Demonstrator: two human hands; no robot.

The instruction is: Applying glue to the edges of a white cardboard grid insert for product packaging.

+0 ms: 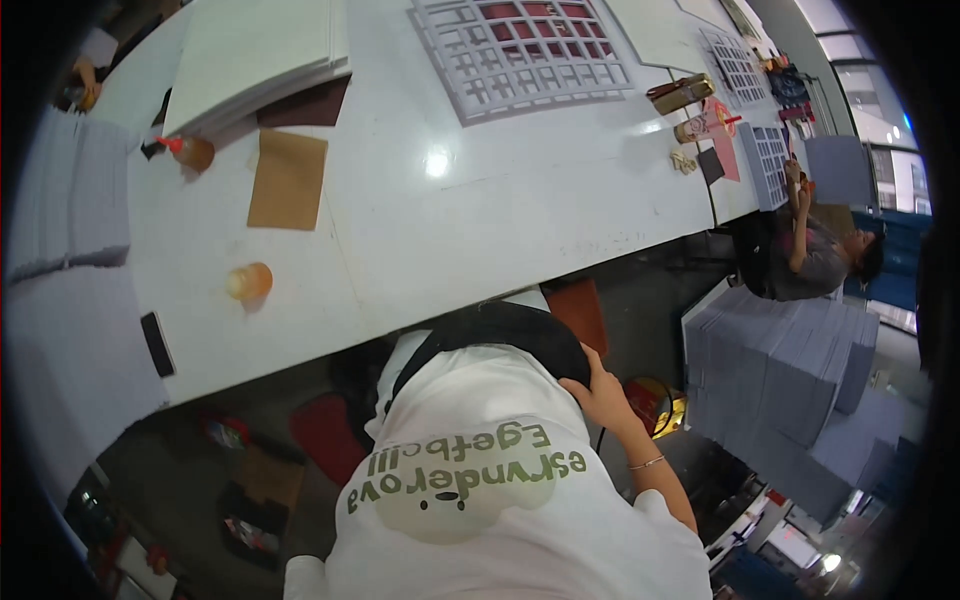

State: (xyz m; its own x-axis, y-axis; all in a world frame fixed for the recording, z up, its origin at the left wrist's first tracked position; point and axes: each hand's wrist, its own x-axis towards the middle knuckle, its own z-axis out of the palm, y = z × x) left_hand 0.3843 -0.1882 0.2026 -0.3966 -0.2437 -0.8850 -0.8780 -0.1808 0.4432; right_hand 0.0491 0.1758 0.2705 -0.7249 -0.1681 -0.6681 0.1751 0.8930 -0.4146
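The black fabric (500,335) is seen beyond the hem of the white shirt (560,520), near the edge of the worktop (480,220). Its right end is touched by the right hand (602,395), fingers kept close together; whether it is gripped cannot be told. No left hand is seen.

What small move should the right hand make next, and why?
Probably lift the right hand off the black cloth at the waist and bring it to the white table. It only rests on the cloth, while the brown card and small orange bottle lie untouched on the table. The left hand is out of view.
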